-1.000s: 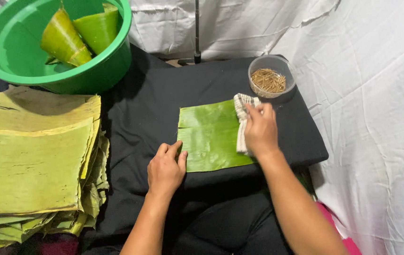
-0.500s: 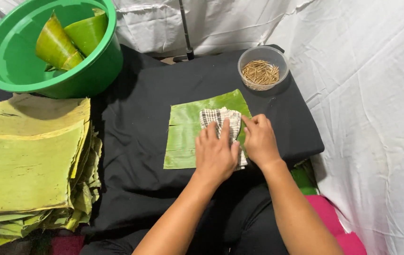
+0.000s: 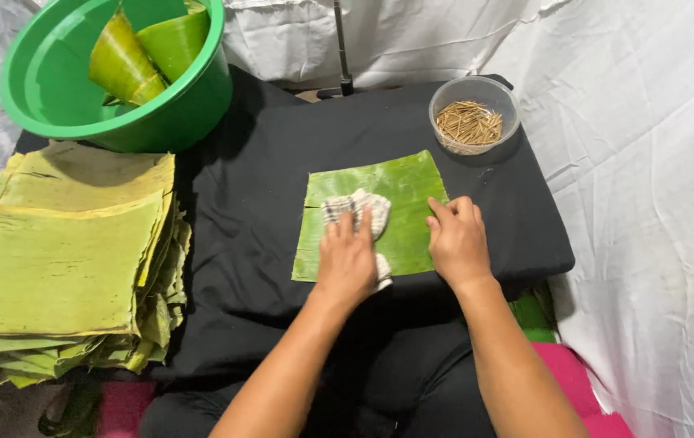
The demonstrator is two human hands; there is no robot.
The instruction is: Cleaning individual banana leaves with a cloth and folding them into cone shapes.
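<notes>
- our left hand lies palm down on a checked white cloth, fingers together and pressing it flat against the banana leaf; a corner of the cloth pokes out under the heel of the hand at the leaf's near edge.
- our right hand rests on the right edge of the same leaf, fingers slightly curled and close together, pinning it down, nothing grasped in them.
- the leaf is a squarish bright green piece, lying flat in the middle of the black-covered table, right in front of us, its left edge torn a little.
- the two hands sit just beside each other, a strip of bare leaf between them.
- at the far right corner of the table stands a clear round tub with a heap of thin wooden picks inside; it is near the leaf's far corner but not touching.
- at the far left, a green plastic basin holds two rolled leaf cones, leaning against each other.
- on our left, a thick stack of yellow-green cut leaves, edges ragged, lies well apart from the hands.
- white sheeting hangs around the table at the back and right.
- a pink surface shows low on our right, by the forearm.
</notes>
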